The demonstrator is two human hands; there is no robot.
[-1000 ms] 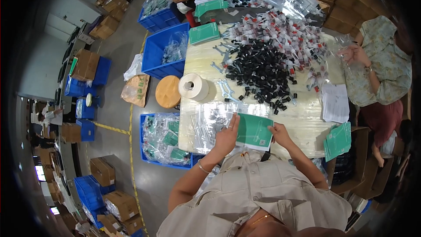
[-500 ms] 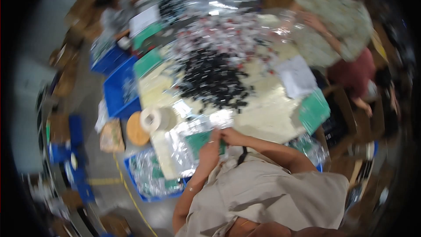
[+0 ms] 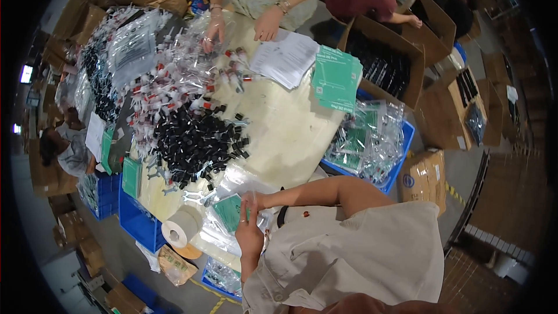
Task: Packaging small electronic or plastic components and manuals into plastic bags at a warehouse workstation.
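Observation:
At the near edge of the table, a clear plastic bag (image 3: 265, 218) with a green printed card (image 3: 228, 211) in it lies between my hands. My left hand (image 3: 250, 234) holds the bag's edge beside the card, fingers pointing away from me. Right against it, my right hand (image 3: 260, 200) pinches the top of the same bag; its fingertips are partly hidden. Under and beyond them spread more clear bags (image 3: 243, 179). Small open-ended wrenches (image 3: 197, 196) lie just past the bags, next to a pile of black caps (image 3: 195, 142).
A white roll (image 3: 181, 227) stands at left. Beyond the caps are small red-and-white parts (image 3: 168, 90). White sheets (image 3: 285, 58) and green cards (image 3: 336, 78) lie at the far right, above a blue bin (image 3: 407, 145) of filled bags. A co-worker's hands (image 3: 268, 23) work across the table.
My view has swung to the right, so the table appears shifted left and turned. Both hands stay on the bag with the green card. The co-worker opposite now reaches over the table.

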